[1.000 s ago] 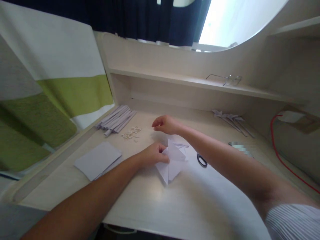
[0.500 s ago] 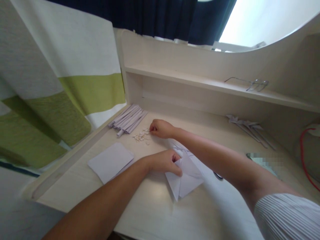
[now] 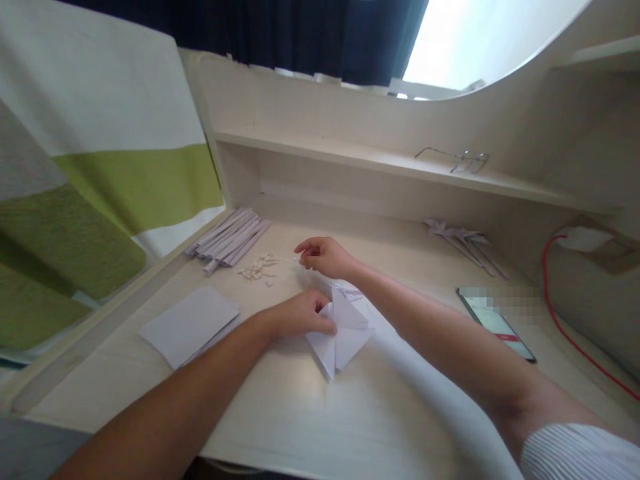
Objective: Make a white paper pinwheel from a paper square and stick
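My left hand (image 3: pixel 300 315) presses down on and grips a folded white paper piece (image 3: pixel 343 337) lying on the desk (image 3: pixel 310 407). My right hand (image 3: pixel 324 257) hovers just behind it, thumb and forefinger pinched on a small thin pale piece. That piece points toward a little pile of pale bits (image 3: pixel 257 269) to the hand's left. My right forearm crosses over the folded paper's right side and hides the desk under it.
A stack of white sheets (image 3: pixel 190 323) lies front left and a bundle of rolled paper sticks (image 3: pixel 227 237) behind it. Paper pinwheels (image 3: pixel 463 240), a phone (image 3: pixel 495 323) and a red cable (image 3: pixel 555 300) are at the right. Glasses (image 3: pixel 455 160) rest on the shelf.
My right hand reached left to the pile of pale bits, pinched one and has drawn back a little toward the folded paper. My left hand stayed on the paper.
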The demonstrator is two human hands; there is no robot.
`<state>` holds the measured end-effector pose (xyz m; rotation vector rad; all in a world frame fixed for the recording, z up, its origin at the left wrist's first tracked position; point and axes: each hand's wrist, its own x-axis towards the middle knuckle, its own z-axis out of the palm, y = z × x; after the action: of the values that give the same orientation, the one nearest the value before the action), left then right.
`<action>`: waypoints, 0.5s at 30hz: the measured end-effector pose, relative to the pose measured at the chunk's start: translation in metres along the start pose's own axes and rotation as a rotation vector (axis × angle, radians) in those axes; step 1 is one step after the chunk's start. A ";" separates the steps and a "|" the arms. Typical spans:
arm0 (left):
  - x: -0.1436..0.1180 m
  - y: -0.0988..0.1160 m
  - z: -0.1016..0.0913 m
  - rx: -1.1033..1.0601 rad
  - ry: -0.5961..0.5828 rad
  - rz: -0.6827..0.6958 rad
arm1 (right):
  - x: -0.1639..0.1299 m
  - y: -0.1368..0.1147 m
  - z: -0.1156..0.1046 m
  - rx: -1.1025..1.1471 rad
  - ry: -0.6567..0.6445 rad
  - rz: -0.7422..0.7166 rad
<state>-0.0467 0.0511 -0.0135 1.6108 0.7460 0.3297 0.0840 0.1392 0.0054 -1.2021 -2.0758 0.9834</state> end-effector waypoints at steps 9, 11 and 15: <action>-0.004 -0.002 0.002 -0.011 0.031 -0.006 | 0.042 -0.016 0.021 0.014 -0.189 0.162; -0.005 -0.002 0.001 -0.031 0.047 -0.001 | 0.046 -0.020 0.017 0.033 -0.180 0.147; -0.007 -0.002 0.005 -0.085 0.085 -0.008 | 0.043 -0.031 0.000 0.127 -0.135 0.103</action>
<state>-0.0495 0.0431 -0.0147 1.5212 0.7929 0.4210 0.0488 0.1669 0.0345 -1.2170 -2.0351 1.2561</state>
